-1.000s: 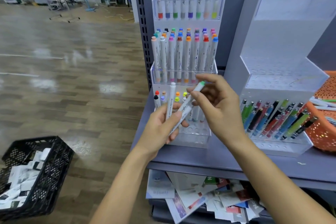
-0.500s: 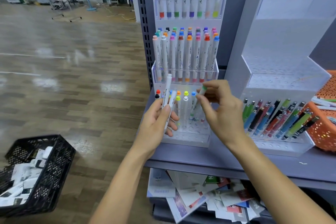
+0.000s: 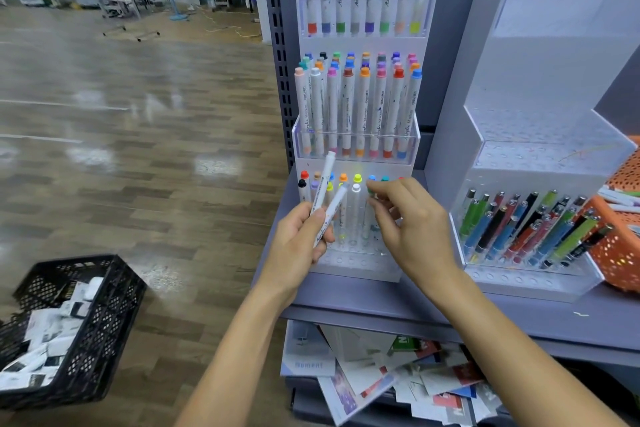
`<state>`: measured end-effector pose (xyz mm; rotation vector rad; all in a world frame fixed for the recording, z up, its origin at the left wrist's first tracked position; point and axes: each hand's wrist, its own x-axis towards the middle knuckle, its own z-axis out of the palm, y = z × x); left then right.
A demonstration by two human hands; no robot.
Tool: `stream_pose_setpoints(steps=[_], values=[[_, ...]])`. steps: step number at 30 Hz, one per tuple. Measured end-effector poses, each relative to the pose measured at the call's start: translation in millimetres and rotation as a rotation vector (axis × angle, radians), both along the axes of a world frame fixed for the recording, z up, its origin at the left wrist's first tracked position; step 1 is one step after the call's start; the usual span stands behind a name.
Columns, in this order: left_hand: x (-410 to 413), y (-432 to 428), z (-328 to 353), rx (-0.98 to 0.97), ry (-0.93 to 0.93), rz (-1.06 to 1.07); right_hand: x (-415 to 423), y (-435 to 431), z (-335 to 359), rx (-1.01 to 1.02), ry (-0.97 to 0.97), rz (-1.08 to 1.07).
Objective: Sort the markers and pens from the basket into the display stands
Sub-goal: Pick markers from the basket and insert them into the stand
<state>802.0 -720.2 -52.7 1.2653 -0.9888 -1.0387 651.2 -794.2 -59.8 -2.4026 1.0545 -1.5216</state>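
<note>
My left hand (image 3: 298, 239) grips two white markers (image 3: 327, 177) that point up and to the right, in front of the tiered clear marker stand (image 3: 356, 265). My right hand (image 3: 412, 222) pinches the cap of a green-capped marker (image 3: 367, 218) that stands upright in a hole of the stand's lowest tier, among other coloured-cap markers. The upper tiers are full of white markers. To the right, a second clear stand (image 3: 530, 284) holds several slanted coloured pens. The orange basket (image 3: 620, 253) sits at the far right edge, with white markers showing in it.
Both stands rest on a grey shelf (image 3: 381, 302) with a grey back panel. Loose papers and booklets (image 3: 381, 378) are piled under the shelf. A black plastic crate (image 3: 86, 322) of white packets stands on the wooden floor at the lower left.
My right hand took the green-capped marker from beside my left hand, moved it down and stood it in the lowest tier. My left hand shifted slightly, still holding two markers.
</note>
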Motion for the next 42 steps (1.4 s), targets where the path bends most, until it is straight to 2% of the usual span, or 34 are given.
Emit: stream_pose_setpoints(steps=[3,7,9,12,15,21,29,35,39,42], values=[[-3,1,3,-0.019,0.021,-0.027,-3,8,9,0.046,-0.087,0.020],[-10,0,7,-0.072,0.050,-0.109,-2,26,27,0.379,-0.305,0.259],[-14,-1,6,-0.104,0.060,-0.170,-1,30,31,0.463,-0.352,0.330],[-16,-2,5,-0.150,-0.022,-0.197,-5,30,40,0.477,-0.470,0.344],[-9,-6,3,-0.181,-0.123,-0.085,-18,24,54,0.394,-0.602,0.292],[1,-10,0,-0.185,-0.219,0.006,-30,6,47,0.155,-0.367,0.090],[1,-12,-1,-0.166,-0.235,0.007,-18,0,25,0.070,-0.144,0.039],[2,-12,-5,-0.168,-0.250,0.001,-17,-5,24,0.042,-0.064,0.027],[3,-13,-7,-0.167,-0.261,0.004,-15,-5,9,0.052,0.101,-0.028],[2,-14,-7,-0.160,-0.278,0.006,-16,-5,8,0.034,0.092,-0.039]])
